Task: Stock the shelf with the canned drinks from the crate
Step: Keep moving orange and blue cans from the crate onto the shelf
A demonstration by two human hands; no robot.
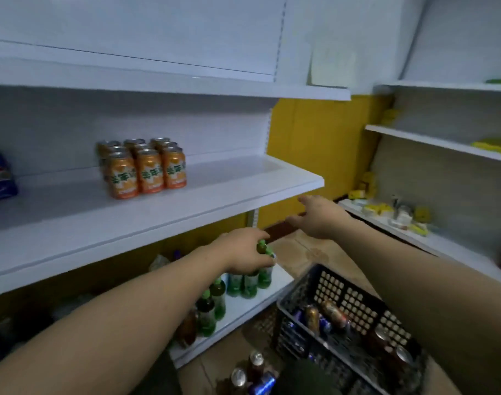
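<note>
Gripping a green drink [263, 248], left hand [239, 253] hangs beside crate [344, 296].

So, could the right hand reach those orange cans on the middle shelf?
Probably yes: the right hand is open and empty; nothing stands on the shelf between it and the orange cans.

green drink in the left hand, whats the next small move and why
Probably lower the green drink onto the bottom shelf and let go: the left hand grips it right above the row of green drinks already standing there.
</note>
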